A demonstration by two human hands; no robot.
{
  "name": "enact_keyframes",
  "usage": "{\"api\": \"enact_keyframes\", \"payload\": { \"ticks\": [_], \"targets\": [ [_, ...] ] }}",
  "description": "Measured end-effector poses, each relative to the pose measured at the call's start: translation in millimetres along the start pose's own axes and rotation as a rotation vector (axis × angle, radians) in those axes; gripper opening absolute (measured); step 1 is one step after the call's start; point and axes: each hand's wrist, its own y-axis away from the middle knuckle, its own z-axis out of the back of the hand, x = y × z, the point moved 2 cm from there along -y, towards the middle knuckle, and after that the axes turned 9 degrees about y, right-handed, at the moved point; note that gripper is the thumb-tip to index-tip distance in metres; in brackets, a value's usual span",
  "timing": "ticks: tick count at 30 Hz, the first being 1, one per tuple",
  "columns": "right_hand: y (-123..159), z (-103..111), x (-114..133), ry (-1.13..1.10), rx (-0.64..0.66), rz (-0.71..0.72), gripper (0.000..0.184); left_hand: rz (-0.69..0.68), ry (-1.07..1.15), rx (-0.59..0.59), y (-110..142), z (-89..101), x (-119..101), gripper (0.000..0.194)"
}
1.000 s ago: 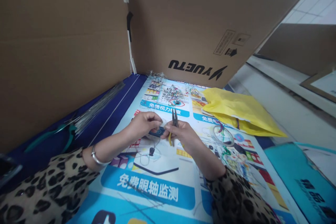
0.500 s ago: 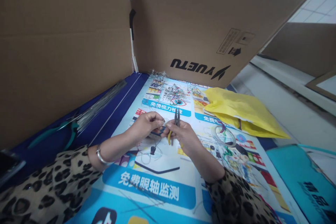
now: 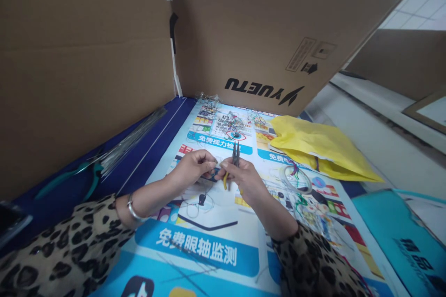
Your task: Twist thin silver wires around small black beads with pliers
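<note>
My right hand point(image 3: 245, 178) is closed around needle-nose pliers point(image 3: 236, 154) with yellow handles; their dark jaws point away from me. Its thumb and forefinger also pinch together close to my left hand point(image 3: 195, 167). The left fingers are closed in a pinch too, on something too small to make out, perhaps thin wire. A narrow gap separates the two sets of fingertips. Below them, a loose coil of fine wire point(image 3: 198, 207) with a small black piece lies on the printed sheet point(image 3: 212, 222). Several straight thin wires point(image 3: 184, 264) lie closer to me.
To the left lie a bundle of straight wires point(image 3: 134, 141) and teal-handled pliers point(image 3: 95, 181). Tangled wires point(image 3: 234, 121) sit further back. On the right are a clear tape roll point(image 3: 296, 180), a yellow bag point(image 3: 317, 148) and a teal packet point(image 3: 393, 232). Cardboard panels point(image 3: 223, 32) stand behind.
Both hands hold nearly the same pose, pliers included. The whole view has shifted very slightly; nothing has visibly been taken up or let go.
</note>
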Motion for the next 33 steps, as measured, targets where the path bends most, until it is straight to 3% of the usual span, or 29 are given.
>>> {"api": "enact_keyframes", "payload": {
  "ticks": [4, 7, 9, 11, 13, 17, 24, 26, 33],
  "targets": [
    [0, 7, 9, 0.085, -0.026, -0.032, 0.027, -0.019, -0.097, 0.010, -7, 7.2, -4, 0.022],
    [5, 10, 21, 0.286, -0.024, 0.001, 0.018, -0.101, -0.245, -0.029, -18, 22.0, -5, 0.021],
    [15, 2, 28, 0.498, 0.129, 0.012, 0.014, -0.121, -0.282, -0.066, -27, 33.7, -3, 0.020],
    [32, -15, 33, 0.715, 0.405, 0.064, 0.015, -0.124, -0.320, -0.093, -33, 44.0, 0, 0.020],
    [52, -35, 36, 0.971, 0.601, 0.175, 0.017, -0.117, -0.368, -0.115, -38, 51.4, 4, 0.019],
    [89, -71, 35, 1.415, 0.780, 0.285, 0.031, -0.101, -0.466, -0.129, -43, 57.9, 13, 0.018],
    [112, -103, 3, 1.600, 0.829, 0.371, 0.014, -0.121, -0.654, -0.101, -44, 57.6, 14, 0.012],
    [112, -106, -13, 1.636, 0.768, 0.405, 0.011, -0.127, -0.693, -0.098, -42, 57.0, 12, 0.011],
    [113, -111, -48, 1.643, 0.813, 0.440, 0.009, -0.138, -0.767, -0.082, -39, 59.0, 2, 0.015]
  ]
}}
